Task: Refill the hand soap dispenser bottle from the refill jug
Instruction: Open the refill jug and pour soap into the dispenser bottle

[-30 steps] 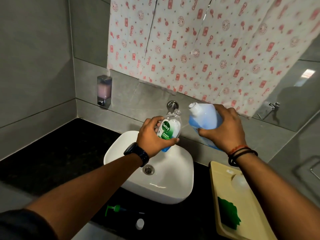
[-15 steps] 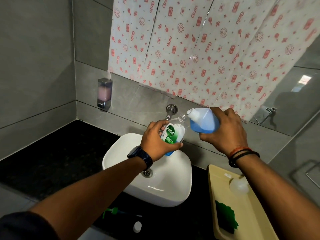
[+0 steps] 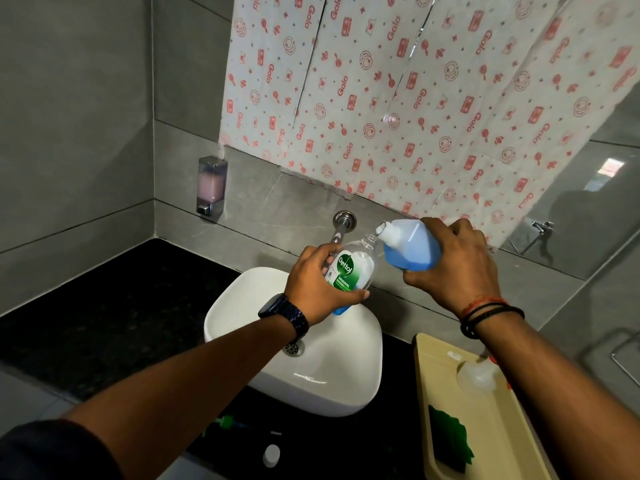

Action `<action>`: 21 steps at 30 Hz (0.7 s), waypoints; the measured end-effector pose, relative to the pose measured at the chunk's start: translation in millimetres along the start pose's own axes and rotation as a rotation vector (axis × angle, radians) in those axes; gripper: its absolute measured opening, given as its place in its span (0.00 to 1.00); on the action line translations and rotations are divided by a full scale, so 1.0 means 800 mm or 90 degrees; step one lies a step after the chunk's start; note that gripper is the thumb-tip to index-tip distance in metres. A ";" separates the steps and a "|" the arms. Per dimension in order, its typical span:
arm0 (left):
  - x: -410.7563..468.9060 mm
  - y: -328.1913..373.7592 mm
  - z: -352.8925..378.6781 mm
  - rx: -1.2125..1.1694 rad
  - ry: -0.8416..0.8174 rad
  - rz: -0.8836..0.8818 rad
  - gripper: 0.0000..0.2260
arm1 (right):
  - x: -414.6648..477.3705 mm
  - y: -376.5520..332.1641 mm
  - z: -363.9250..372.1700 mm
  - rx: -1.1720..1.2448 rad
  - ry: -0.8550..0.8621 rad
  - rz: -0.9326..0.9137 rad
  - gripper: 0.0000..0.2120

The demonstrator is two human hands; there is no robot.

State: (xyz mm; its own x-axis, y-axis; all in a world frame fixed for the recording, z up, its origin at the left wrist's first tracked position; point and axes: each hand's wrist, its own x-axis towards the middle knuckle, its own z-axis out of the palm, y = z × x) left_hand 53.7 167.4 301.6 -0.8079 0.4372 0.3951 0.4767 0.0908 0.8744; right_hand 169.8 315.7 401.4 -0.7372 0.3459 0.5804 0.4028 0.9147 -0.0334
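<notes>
left hand [image 3: 320, 284] has its fingers wrapped round the bottle [image 3: 351, 270], tilted so the open neck leans toward the jug [image 3: 410, 245]. right hand [image 3: 457, 263] grips the jug from the back, fingers closed on it, tipped so the spout sits right at the bottle's mouth. both are held over the sink [image 3: 304, 362], which i'd guess is so drips land in the basin and not on the bench [image 3: 114, 317]. only a bit of blue soap sits at the bottom of the bottle, so the refill looks barely started. can't tell if anything's flowing yet. the green pump [image 3: 225, 422] lies on the bench near the front, with a white cap [image 3: 271, 455] just by it.
</notes>
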 end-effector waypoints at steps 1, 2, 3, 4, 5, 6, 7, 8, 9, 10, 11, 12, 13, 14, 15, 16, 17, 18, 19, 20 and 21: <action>0.000 0.000 0.000 0.001 0.000 -0.002 0.37 | 0.001 0.000 0.000 -0.002 0.000 0.000 0.36; 0.001 0.000 0.000 0.001 0.000 -0.004 0.37 | 0.001 0.000 0.001 -0.005 -0.002 0.000 0.36; 0.001 0.000 0.000 0.001 -0.001 -0.006 0.36 | 0.002 0.000 0.001 -0.007 -0.004 -0.001 0.37; 0.002 0.000 0.001 0.001 -0.001 -0.009 0.36 | 0.002 0.000 0.002 -0.010 -0.004 -0.003 0.37; 0.002 0.000 0.001 0.001 -0.002 -0.011 0.36 | 0.002 0.000 0.002 -0.011 -0.004 -0.006 0.36; 0.002 0.000 0.001 0.001 -0.002 -0.011 0.37 | 0.003 0.000 0.002 -0.012 -0.003 -0.008 0.36; 0.003 0.000 0.001 0.000 -0.001 -0.010 0.37 | 0.004 0.000 0.002 -0.014 -0.003 -0.009 0.36; 0.003 0.000 0.001 -0.001 -0.001 -0.009 0.37 | 0.005 0.000 0.002 -0.018 -0.003 -0.010 0.36; 0.004 0.000 0.001 -0.003 0.000 -0.009 0.37 | 0.006 0.000 0.001 -0.021 -0.002 -0.011 0.36; 0.004 0.001 0.001 -0.006 0.000 -0.009 0.37 | 0.007 0.001 0.001 -0.024 0.000 -0.013 0.36; 0.005 0.001 0.001 -0.010 0.001 -0.010 0.37 | 0.007 0.001 0.001 -0.025 0.001 -0.014 0.36; 0.005 0.001 0.001 -0.015 0.003 -0.010 0.36 | 0.008 0.001 0.001 -0.027 0.002 -0.015 0.35; 0.005 0.000 0.001 -0.019 0.004 -0.009 0.36 | 0.009 0.001 0.000 -0.028 0.003 -0.015 0.35; 0.006 0.000 0.001 -0.021 0.006 -0.007 0.36 | 0.009 0.001 0.000 -0.030 0.003 -0.016 0.35; 0.006 -0.001 0.000 -0.022 0.007 -0.005 0.36 | 0.009 0.001 0.000 -0.032 0.002 -0.019 0.35; 0.007 -0.001 0.000 -0.022 0.008 -0.003 0.36 | 0.010 0.001 0.000 -0.036 0.001 -0.021 0.36; 0.007 -0.001 0.000 -0.022 0.008 -0.001 0.36 | 0.010 0.001 0.000 -0.039 0.001 -0.022 0.36; 0.007 -0.001 0.000 -0.022 0.007 -0.001 0.36 | 0.010 0.001 -0.001 -0.041 0.001 -0.022 0.36; 0.007 -0.001 0.000 -0.022 0.005 -0.001 0.36 | 0.010 0.001 -0.001 -0.042 0.002 -0.022 0.36; 0.007 0.000 0.000 -0.023 0.004 -0.003 0.36 | 0.010 0.001 -0.001 -0.042 0.003 -0.022 0.36; 0.007 0.000 0.000 -0.023 0.003 -0.004 0.36 | 0.010 0.001 -0.001 -0.042 0.003 -0.023 0.36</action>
State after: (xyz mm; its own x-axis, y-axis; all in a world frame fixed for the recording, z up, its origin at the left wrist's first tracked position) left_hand 49.1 169.9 304.0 -0.8130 0.4319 0.3905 0.4582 0.0609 0.8868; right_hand 164.7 318.8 406.8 -0.7490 0.3121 0.5844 0.4111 0.9107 0.0405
